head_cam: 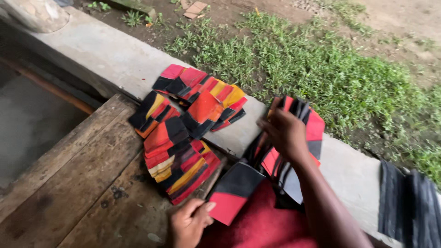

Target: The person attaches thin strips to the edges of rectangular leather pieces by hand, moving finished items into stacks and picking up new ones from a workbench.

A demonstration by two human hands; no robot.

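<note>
Left hand: the left hand [189, 223] sits low in the view, fingers curled, pinching the red corner of a single piece [235, 192] that is half black, half red.
Single piece: it lies tilted over the red cloth [262, 225] on the person's lap, at the near edge of the wooden bench [78, 183].
Right hand: the right hand [285, 133] is closed around a fanned bundle [307, 131] of red and black pieces, held upright above the lap, over the concrete ledge [110, 57].
Pile: a loose pile [186, 128] of red, black, orange and yellow pieces lies partly on the bench and partly on the ledge, just left of the hands.
Far right: a stack of dark strips [409, 206] rests on the ledge, well apart from the pile.
Beyond the ledge: grass [321, 64] and bare soil.
</note>
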